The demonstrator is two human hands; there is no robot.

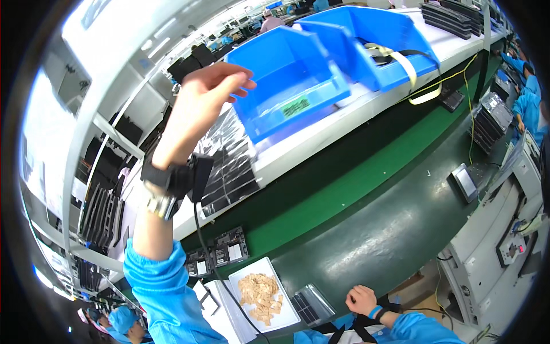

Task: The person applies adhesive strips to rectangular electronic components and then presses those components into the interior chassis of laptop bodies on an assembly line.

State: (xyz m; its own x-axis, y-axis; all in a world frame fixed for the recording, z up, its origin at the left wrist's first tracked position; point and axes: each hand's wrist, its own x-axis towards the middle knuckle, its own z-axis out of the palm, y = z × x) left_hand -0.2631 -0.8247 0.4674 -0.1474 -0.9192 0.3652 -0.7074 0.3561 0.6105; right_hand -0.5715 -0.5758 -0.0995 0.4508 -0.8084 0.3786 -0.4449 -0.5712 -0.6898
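Observation:
My left hand [215, 92] is raised to the upper shelf, beside the left wall of an empty-looking blue bin [275, 74]. Its fingers and thumb are curled together, and anything inside them is hidden. A black strap with a cable [172, 176] and a metal-banded watch [160, 205] circle that wrist. Low at the front edge of the green table, my right hand [362, 299] is loosely curled with nothing visible in it. Left of it lies a clear bag with dark flat pieces [309, 307]. A white tray [279, 286] holds a heap of small tan pieces [260, 292].
A second blue bin [395, 34] holds pale and black straps. Black panels [450, 20] are stacked on the white shelf [321, 146]. Dark circuit boards [229, 246] lie behind the tray. A silver device [464, 182] sits at right, and co-workers in blue [530, 94] are beyond.

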